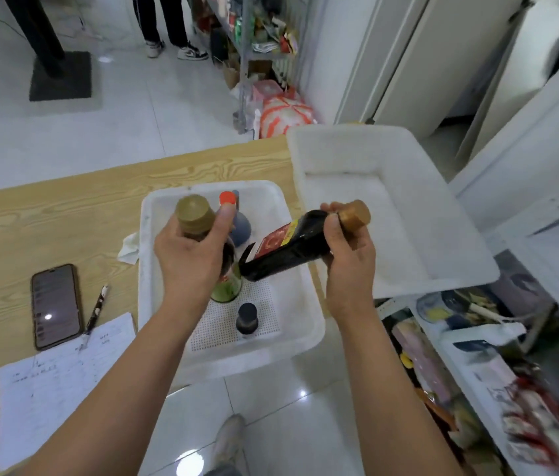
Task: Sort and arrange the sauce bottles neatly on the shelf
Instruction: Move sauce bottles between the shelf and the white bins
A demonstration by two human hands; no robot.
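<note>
The soy sauce bottle (pixel 292 249), dark with a red label and a gold cap, lies tilted almost flat in the air above the perforated white tray (pixel 154 276); the right hand (pixel 350 259) grips it at the neck, fingers curled just below the cap. The left hand (pixel 192 255) is wrapped round a tan-capped bottle (pixel 193 211), held roughly upright over the same tray, its greenish base just beside the soy bottle's bottom; whether the two touch I cannot tell. Two more are in the tray: a red-capped bottle (pixel 228 198) with a grey-blue body at the far side, and a small dark-capped bottle (pixel 247 319) near the front.

By my reckoning the job is barely begun; I see no bottle on any shelf, two are in hand, and two wait in the tray, so all the placing and lining-up remains.

The tray sits on a pale wood-grain tabletop (pixel 65 207), its near corner jutting past the edge; a larger white tray (pixel 305 159) is just to its right. Left of the tray lie a crumpled tissue (pixel 130 249), a phone (pixel 56 305), a pen (pixel 97 307) and a written sheet of paper (pixel 58 379).

Round about, the floor is glossy white tile; cluttered white shelving (pixel 477 365) stands low on the right, a crowded rack (pixel 254 29) at the back, and another person's legs (pixel 168 29) beside it.
</note>
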